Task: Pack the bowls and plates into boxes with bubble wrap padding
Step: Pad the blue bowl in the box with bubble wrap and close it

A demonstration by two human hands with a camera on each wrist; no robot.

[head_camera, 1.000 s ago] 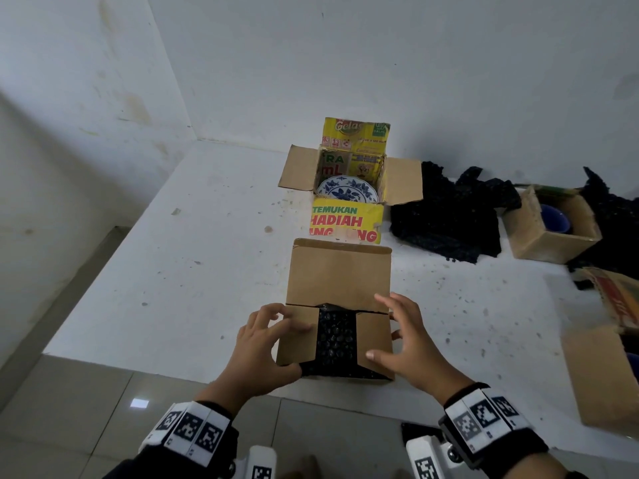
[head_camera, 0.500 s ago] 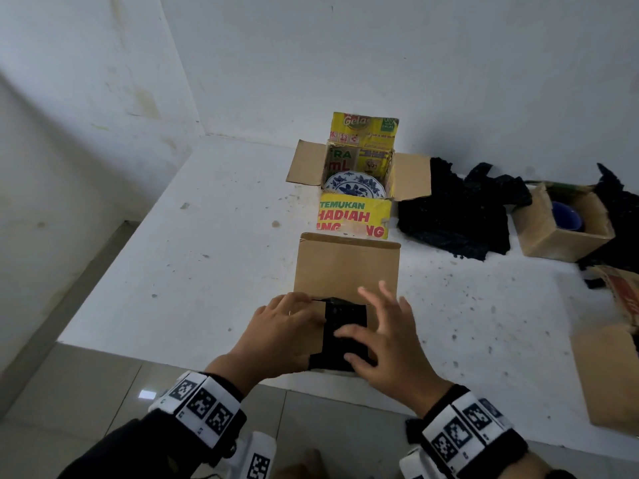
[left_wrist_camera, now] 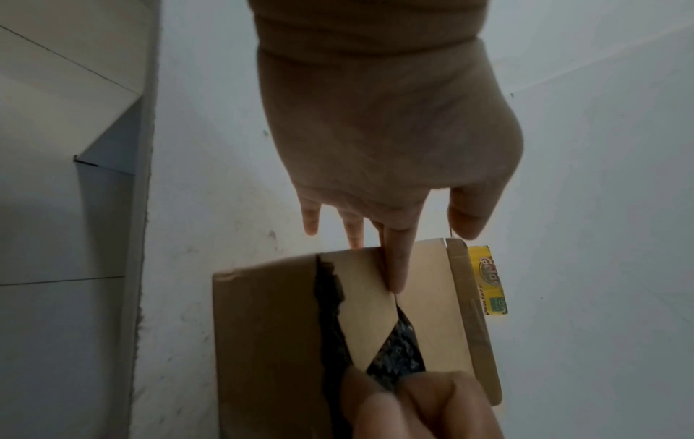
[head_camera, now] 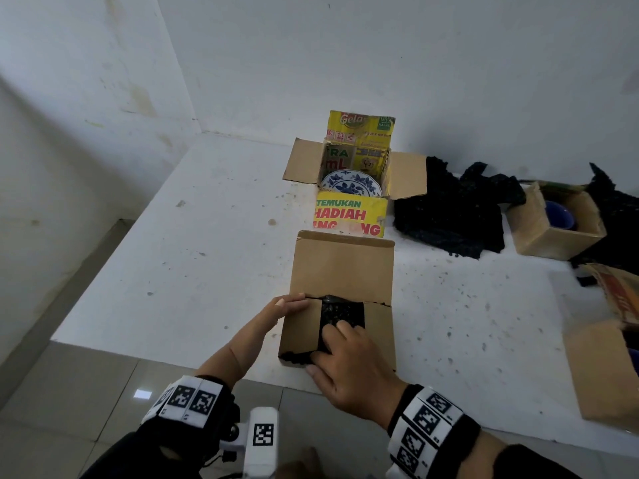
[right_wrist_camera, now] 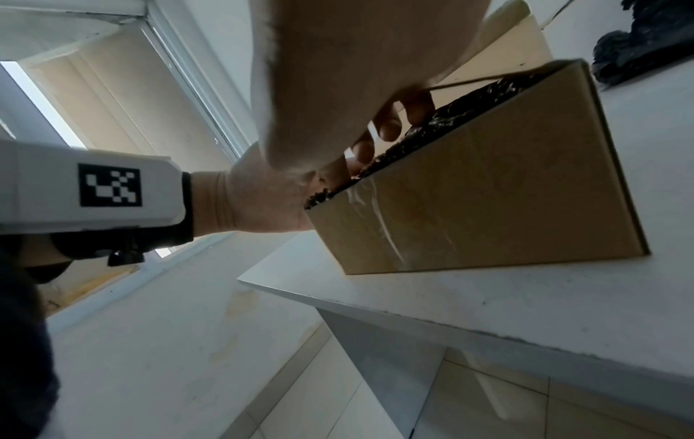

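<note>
A brown cardboard box (head_camera: 342, 267) stands at the near edge of the white table (head_camera: 179, 278). Its side flaps are folded inward, and black bubble wrap (head_camera: 340, 311) shows in the gap between them. My left hand (head_camera: 290, 302) lies with straight fingers along the left flap's far seam; the left wrist view shows its index finger (left_wrist_camera: 396, 261) on that seam. My right hand (head_camera: 342, 344) reaches over the box's near rim. Its fingers (right_wrist_camera: 390, 127) curl into the bubble wrap (right_wrist_camera: 469, 98). What is under the wrap is hidden.
Behind the brown box stands an open yellow box (head_camera: 349, 216) holding a blue-and-white plate (head_camera: 351, 183). A heap of black wrap (head_camera: 449, 209) lies to its right. Further right is a small box (head_camera: 556, 236) with a blue bowl (head_camera: 560, 214), and more boxes (head_camera: 605, 368) sit at the right edge.
Both side flaps have been pushed down flatter. My left hand slid from the flap's top to its far left seam. My right hand moved from the right flap onto the wrap.
</note>
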